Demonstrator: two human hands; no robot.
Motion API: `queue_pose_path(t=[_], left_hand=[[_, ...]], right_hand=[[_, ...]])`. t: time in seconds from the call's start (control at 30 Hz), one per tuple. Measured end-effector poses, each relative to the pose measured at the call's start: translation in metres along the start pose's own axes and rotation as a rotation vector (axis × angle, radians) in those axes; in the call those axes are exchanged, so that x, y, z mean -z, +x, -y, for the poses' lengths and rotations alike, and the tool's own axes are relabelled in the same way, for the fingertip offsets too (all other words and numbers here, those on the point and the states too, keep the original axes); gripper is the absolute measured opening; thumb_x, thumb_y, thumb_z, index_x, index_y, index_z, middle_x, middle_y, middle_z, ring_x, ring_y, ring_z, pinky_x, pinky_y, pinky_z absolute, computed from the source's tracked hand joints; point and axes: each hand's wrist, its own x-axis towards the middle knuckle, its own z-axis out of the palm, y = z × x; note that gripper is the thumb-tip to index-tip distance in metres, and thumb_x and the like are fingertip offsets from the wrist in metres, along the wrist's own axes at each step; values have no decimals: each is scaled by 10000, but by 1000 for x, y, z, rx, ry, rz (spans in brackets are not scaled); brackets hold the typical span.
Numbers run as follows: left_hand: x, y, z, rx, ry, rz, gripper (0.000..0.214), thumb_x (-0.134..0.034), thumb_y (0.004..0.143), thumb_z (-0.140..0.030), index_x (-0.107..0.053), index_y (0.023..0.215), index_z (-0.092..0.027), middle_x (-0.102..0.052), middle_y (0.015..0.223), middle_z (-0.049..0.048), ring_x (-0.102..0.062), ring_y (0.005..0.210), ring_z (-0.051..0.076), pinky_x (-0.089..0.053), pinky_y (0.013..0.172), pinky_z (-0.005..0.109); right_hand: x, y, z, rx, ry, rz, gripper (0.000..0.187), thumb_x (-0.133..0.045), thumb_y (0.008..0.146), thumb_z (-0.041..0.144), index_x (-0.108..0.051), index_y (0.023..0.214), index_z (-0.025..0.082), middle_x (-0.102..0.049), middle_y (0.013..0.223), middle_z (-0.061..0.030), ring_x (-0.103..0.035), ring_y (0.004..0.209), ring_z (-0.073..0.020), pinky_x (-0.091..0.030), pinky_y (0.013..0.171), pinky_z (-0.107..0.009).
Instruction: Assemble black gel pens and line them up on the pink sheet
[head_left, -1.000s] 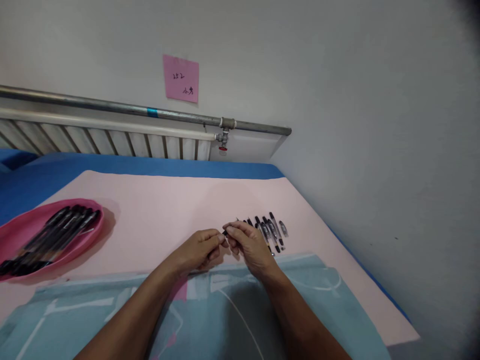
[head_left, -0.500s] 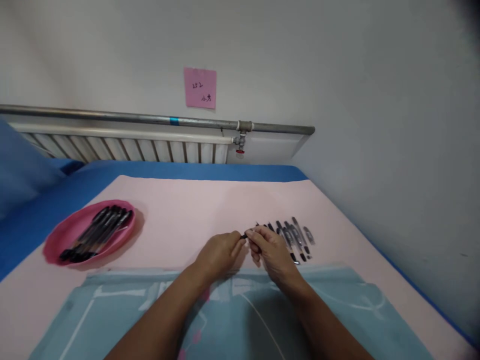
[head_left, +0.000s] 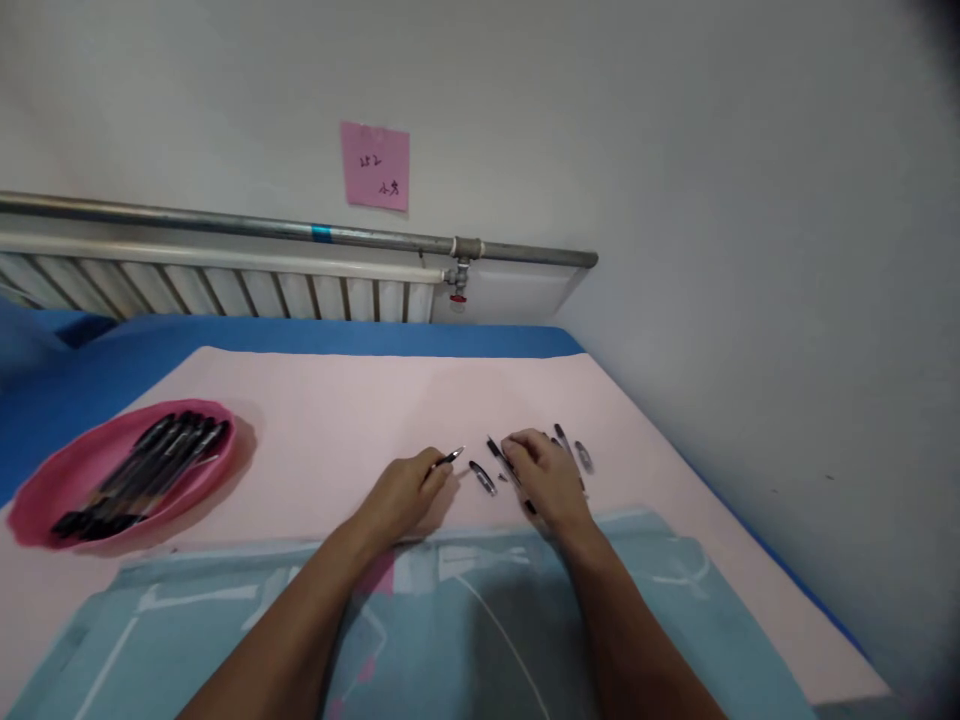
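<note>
My left hand [head_left: 401, 495] is closed around a pen [head_left: 450, 457], whose bare metal tip points up to the right. My right hand [head_left: 547, 475] is lowered over the loose pen parts, its fingers curled together; whatever sits under the fingertips is hidden. Between the hands lies a black-and-clear pen cap [head_left: 482, 478] with a tiny pointed piece [head_left: 502, 478] beside it. A dark pen barrel [head_left: 496, 452] runs from there under my right hand. To its right are another pen part [head_left: 562, 437] and a clear cap [head_left: 584, 457].
A pink oval basket [head_left: 34, 500] holding several assembled black pens [head_left: 150, 470] stands at the left. Pale pink sheeting [head_left: 337, 400] covers the surface, with a blue-green cloth [head_left: 225, 620] at the front. A wall [head_left: 712, 300] rises at the right; a radiator [head_left: 262, 290] is behind.
My hands have come apart. The left has drawn back holding the pen, while the right has gone over the loose parts. The view has turned slightly right.
</note>
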Motion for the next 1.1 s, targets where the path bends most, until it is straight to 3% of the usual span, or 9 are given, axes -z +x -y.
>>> queue_pose_path(t=[0.13, 0.27, 0.4, 0.57, 0.7, 0.8, 0.93, 1.0, 1.1], left_hand=[[-1, -1, 2, -4, 3, 22, 272, -355, 847, -361, -569, 813, -196, -534, 611, -3, -474, 568, 137, -272, 541, 215], [-2, -1, 2, -10, 28, 39, 273, -346, 851, -357, -553, 802, -187, -541, 629, 2, -480, 583, 139, -271, 549, 219], [-3, -1, 2, -18, 36, 42, 272, -352, 850, -353, -553, 776, -186, -539, 609, -2, -475, 568, 134, -274, 542, 217], [-4, 0, 3, -27, 59, 52, 278, -349, 853, -355, -560, 795, -185, -562, 637, 4, -496, 592, 136, -295, 557, 219], [-3, 0, 2, -22, 65, 51, 284, -342, 856, -351, -563, 804, -181, -568, 652, 2, -500, 603, 132, -300, 563, 222], [-2, -1, 0, -3, 35, 54, 290, -340, 853, -366, -558, 792, -185, -544, 620, -13, -482, 578, 122, -293, 542, 216], [-4, -2, -2, 7, 7, 67, 283, -346, 846, -371, -548, 772, -188, -509, 585, -27, -453, 551, 112, -282, 524, 208], [-6, -2, -2, -6, 13, 73, 275, -350, 843, -362, -546, 762, -187, -497, 577, -29, -440, 542, 109, -277, 522, 207], [-8, -2, -2, -16, 17, 80, 270, -349, 843, -349, -539, 740, -187, -473, 559, -34, -421, 527, 105, -267, 516, 207]], right_hand=[[-9, -9, -5, 186, -538, 195, 106, -493, 752, 204, -588, 715, 175, -608, 710, -34, -528, 671, -148, -347, 611, -257], [-22, -20, -7, 278, -882, 314, 155, -440, 778, 126, -553, 880, 152, -595, 871, -85, -545, 768, -172, -341, 655, -266], [-26, -24, -7, 262, -1021, 349, 183, -409, 811, 140, -522, 955, 148, -565, 916, -101, -555, 750, -186, -350, 628, -280], [-28, -25, -7, 272, -1037, 345, 177, -401, 811, 131, -546, 909, 153, -569, 917, -108, -554, 790, -197, -370, 658, -289], [-26, -17, -9, 279, -769, 260, 148, -424, 787, 142, -571, 799, 151, -606, 828, -91, -552, 810, -193, -385, 717, -297], [-22, -6, -10, 94, -249, 123, 194, -447, 780, 227, -553, 931, 168, -600, 715, -25, -555, 640, -147, -417, 596, -265], [-22, 0, -4, -169, 427, 62, 448, -533, 719, 297, -422, 1141, 197, -546, 582, 54, -491, 433, -112, -388, 405, -224], [-25, -2, 1, -208, 607, 51, 489, -591, 666, 266, -422, 1121, 203, -575, 611, 45, -520, 468, -115, -397, 395, -210], [-30, -6, 6, -219, 697, 45, 450, -634, 631, 243, -455, 1041, 193, -612, 644, 24, -533, 492, -106, -386, 384, -185]])
